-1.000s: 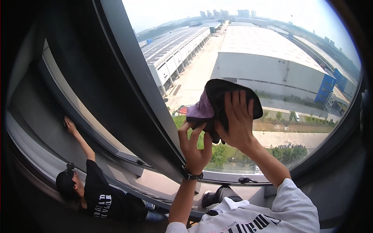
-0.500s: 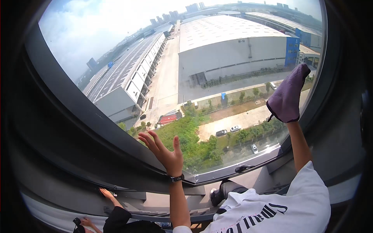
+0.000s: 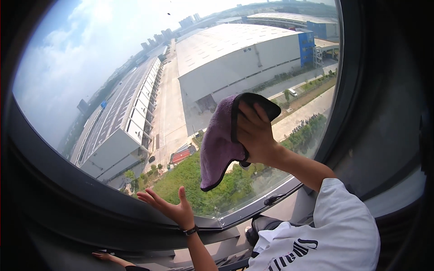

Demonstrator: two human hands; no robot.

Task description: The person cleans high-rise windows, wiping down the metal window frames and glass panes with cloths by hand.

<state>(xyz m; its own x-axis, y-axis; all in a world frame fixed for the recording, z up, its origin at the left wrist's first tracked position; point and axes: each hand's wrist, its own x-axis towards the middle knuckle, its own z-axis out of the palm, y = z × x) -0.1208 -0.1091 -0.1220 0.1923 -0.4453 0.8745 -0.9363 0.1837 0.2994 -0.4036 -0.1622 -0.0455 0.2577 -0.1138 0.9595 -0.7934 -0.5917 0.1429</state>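
Observation:
A purple towel [image 3: 216,144] with black edging is gripped in my right hand [image 3: 257,137], its loose end hanging to the left. Hand and towel are raised in front of the window pane [image 3: 149,58], near its middle. Whether the towel presses on the glass cannot be made out. My left hand [image 3: 172,208], with a dark band at the wrist, has its fingers spread and holds nothing. It is by the lower left of the window; I cannot tell whether it touches the glass or frame.
The dark window frame [image 3: 58,171] surrounds the pane, with a black handle [image 3: 272,199] on the lower edge. Another person's hand [image 3: 103,255] reaches in at the lower left. Large warehouses [image 3: 239,63], a road and greenery lie far below outside.
My right hand with the towel has come left and down from the pane's right edge toward the middle. The view has shifted right. My left hand stays spread near the lower frame.

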